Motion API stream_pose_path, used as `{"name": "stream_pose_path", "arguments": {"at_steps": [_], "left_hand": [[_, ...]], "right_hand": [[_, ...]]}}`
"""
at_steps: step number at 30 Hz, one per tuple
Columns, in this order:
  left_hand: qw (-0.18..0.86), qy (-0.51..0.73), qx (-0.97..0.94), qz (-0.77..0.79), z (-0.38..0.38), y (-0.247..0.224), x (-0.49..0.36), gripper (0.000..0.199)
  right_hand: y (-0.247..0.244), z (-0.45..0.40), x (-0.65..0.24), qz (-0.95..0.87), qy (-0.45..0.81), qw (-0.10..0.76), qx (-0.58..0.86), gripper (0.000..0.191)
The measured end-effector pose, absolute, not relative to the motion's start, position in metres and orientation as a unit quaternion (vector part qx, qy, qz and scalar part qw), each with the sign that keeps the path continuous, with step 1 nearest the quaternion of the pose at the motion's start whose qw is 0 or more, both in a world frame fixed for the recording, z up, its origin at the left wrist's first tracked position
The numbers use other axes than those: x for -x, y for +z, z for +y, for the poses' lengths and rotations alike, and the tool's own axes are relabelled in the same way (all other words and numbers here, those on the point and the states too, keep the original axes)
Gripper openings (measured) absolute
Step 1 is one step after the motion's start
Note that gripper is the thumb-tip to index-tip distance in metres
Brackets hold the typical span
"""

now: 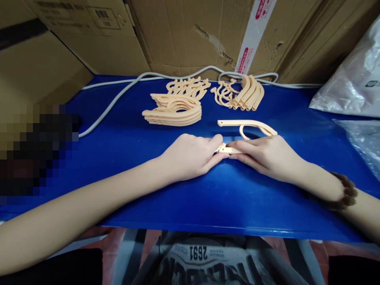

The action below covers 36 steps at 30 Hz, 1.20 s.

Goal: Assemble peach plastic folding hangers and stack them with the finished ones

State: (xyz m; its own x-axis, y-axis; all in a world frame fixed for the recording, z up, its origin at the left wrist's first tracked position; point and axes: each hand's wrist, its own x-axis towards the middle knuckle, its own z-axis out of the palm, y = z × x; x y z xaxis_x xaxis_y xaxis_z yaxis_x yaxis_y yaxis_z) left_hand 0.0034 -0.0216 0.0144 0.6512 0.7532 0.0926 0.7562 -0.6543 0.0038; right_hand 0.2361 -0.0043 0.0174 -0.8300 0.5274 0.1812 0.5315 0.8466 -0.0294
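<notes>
Near the middle of the blue table, my right hand (264, 155) grips a cream plastic arm (233, 150) whose holed end points left. Fingers of my left hand (196, 156) are pinched on a small cream piece (220, 148) at that end; most of this piece is hidden. Just behind my right hand is another curved cream arm (247, 123) with a loop below it, its right end reaching my knuckles. Farther back lie a stack of curved cream pieces (175, 116), a pile of small cream hooks (188, 87), more hooks (222, 95) and a bundle of curved arms (251, 95).
Cardboard boxes (184, 35) stand along the back of the blue table (178, 202). A white cable (115, 99) runs behind the pieces and down the left. Plastic bags (350, 79) lie at the right. A dark, pixelated area covers the left edge.
</notes>
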Motion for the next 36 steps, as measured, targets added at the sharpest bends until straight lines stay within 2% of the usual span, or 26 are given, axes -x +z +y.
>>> {"name": "stream_pose_path", "arguments": {"at_steps": [6, 21, 36], "left_hand": [[0.006, -0.031, 0.913, -0.407, -0.0209, 0.0165, -0.0024, 0.038], [0.034, 0.007, 0.931, -0.363, -0.0196, 0.0159, -0.0036, 0.034], [0.100, -0.016, 0.936, -0.338, -0.0179, 0.0131, -0.0019, 0.039]], "right_hand": [[0.0188, -0.0033, -0.2371, -0.959, -0.043, 0.125, 0.250, 0.032], [0.0202, -0.0060, -0.2365, -0.961, -0.049, 0.109, 0.248, 0.036], [0.0188, -0.0072, -0.2370, -0.959, -0.019, 0.097, 0.267, 0.037]]}}
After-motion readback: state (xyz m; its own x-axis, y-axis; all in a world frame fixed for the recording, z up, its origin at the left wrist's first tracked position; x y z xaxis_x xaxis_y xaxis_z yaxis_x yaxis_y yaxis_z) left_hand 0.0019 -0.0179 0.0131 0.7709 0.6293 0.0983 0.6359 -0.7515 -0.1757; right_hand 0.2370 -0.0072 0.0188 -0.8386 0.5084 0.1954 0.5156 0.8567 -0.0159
